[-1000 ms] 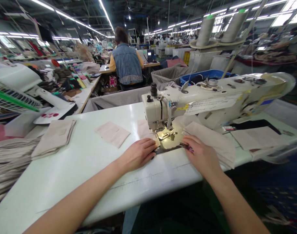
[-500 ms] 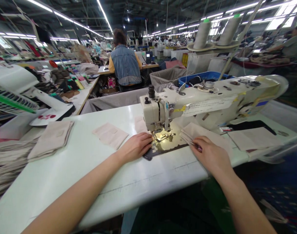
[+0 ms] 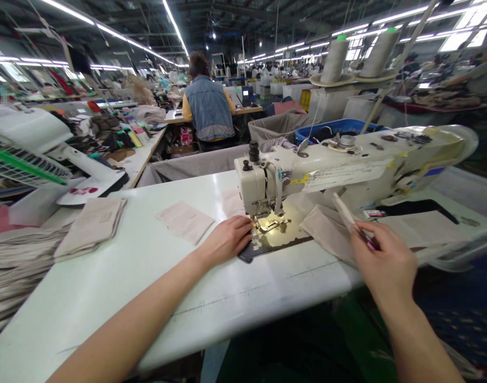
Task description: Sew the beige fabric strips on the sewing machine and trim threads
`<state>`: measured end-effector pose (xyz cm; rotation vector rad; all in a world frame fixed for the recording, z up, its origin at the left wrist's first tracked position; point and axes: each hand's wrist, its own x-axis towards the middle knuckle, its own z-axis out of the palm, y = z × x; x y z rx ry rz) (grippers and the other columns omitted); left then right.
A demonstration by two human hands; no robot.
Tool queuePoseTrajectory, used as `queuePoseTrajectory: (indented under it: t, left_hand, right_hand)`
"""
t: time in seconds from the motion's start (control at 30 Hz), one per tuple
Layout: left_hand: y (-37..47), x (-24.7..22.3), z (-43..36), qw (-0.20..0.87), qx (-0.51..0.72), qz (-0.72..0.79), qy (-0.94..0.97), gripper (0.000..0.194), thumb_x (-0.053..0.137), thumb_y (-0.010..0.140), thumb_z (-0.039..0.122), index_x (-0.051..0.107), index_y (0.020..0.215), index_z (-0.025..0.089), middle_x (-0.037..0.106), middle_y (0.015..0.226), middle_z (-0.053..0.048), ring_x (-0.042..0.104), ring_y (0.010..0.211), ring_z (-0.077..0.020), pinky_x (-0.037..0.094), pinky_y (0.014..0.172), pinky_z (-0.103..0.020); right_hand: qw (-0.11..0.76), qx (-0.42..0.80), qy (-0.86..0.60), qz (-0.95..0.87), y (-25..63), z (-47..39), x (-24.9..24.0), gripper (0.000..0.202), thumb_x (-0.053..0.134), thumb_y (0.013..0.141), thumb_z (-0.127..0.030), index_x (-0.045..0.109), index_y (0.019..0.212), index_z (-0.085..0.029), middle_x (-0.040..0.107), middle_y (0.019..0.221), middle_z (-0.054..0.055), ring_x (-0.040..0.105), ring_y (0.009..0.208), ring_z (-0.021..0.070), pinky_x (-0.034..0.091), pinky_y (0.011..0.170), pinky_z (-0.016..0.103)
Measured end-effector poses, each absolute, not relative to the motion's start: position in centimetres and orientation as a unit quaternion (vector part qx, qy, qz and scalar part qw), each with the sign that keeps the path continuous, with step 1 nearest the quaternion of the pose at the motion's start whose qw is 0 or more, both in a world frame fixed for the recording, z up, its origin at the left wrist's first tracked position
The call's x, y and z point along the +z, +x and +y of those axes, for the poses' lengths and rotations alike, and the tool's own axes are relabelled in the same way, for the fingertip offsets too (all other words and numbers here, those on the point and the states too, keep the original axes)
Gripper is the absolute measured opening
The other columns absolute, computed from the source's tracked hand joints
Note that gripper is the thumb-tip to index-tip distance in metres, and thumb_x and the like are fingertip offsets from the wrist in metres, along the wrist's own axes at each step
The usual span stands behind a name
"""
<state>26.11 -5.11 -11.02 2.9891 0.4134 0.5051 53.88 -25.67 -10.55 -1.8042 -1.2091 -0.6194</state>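
Note:
My left hand (image 3: pixel 228 238) lies flat on the machine bed, fingertips beside the presser foot (image 3: pixel 272 225) of the white sewing machine (image 3: pixel 347 165). No cloth shows under the foot. In my right hand (image 3: pixel 385 260), raised to the right of the needle area, a folded beige fabric piece (image 3: pixel 344 211) is pinched and stands on edge. A small dark, slim object (image 3: pixel 369 240) also sits in that hand; its kind is unclear. Beneath and left of it lies another beige piece (image 3: pixel 325 229). One more beige piece (image 3: pixel 185 221) rests left of the machine.
Folded beige pieces (image 3: pixel 90 226) are stacked at the left, beside a larger pile (image 3: pixel 19 276). A white fan (image 3: pixel 31 138) stands behind them. More beige fabric (image 3: pixel 430 229) lies at the right end. Ahead, a person in a denim vest (image 3: pixel 210 109) sits at another table.
My right hand has moved right and lifted one beige piece off the other, tilting it upright. My left hand stays by the presser foot. The view has shifted slightly.

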Motion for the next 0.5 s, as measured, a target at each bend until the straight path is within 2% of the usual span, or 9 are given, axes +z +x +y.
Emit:
queuePoseTrajectory:
  t: [0.17,0.3,0.4,0.5]
  left_hand:
    - [26.1,-11.3,-5.1,0.041,0.167,0.146,0.974,0.037,0.041,0.103,0.033,0.062,0.127,0.015,0.063,0.126,-0.014,0.058,0.119,-0.0252,0.051,0.104,-0.04]
    - [26.0,-11.5,-5.0,0.047,0.163,0.152,0.974,0.04,0.041,0.104,0.035,0.061,0.131,0.014,0.061,0.132,-0.014,0.056,0.124,-0.0259,0.049,0.108,-0.041]
    - [25.0,-11.6,-4.7,0.049,0.158,0.171,0.971,0.042,0.041,0.103,0.037,0.059,0.134,0.016,0.061,0.134,-0.015,0.054,0.128,-0.0268,0.047,0.11,-0.044]
    - [23.0,-11.5,-4.2,0.039,0.161,0.216,0.962,0.042,0.042,0.102,0.038,0.06,0.133,0.016,0.062,0.134,-0.016,0.057,0.126,-0.0284,0.049,0.108,-0.046]
  right_hand:
    - [0.4,-0.372,-0.701,-0.459,53.0,-28.2,-8.0,0.011,0.061,0.087,-0.019,0.07,0.094,-0.02,0.07,0.081,0.008,0.067,0.074,0.0257,0.052,0.068,0.037]
    - [0.399,-0.393,-0.704,-0.438,52.1,-29.4,-6.2,0.015,0.06,0.087,-0.018,0.068,0.075,-0.02,0.055,0.056,0.002,0.063,0.059,0.0242,0.049,0.06,0.035]
    - [0.41,-0.377,-0.679,-0.479,51.0,-29.3,-6.2,0.007,0.065,0.087,-0.015,0.071,0.086,-0.017,0.066,0.07,0.006,0.066,0.068,0.0226,0.051,0.065,0.033]
    - [0.403,-0.37,-0.644,-0.536,50.0,-28.7,-7.1,0.016,0.07,0.086,-0.01,0.07,0.101,-0.015,0.074,0.086,0.008,0.069,0.074,0.0192,0.051,0.068,0.028]
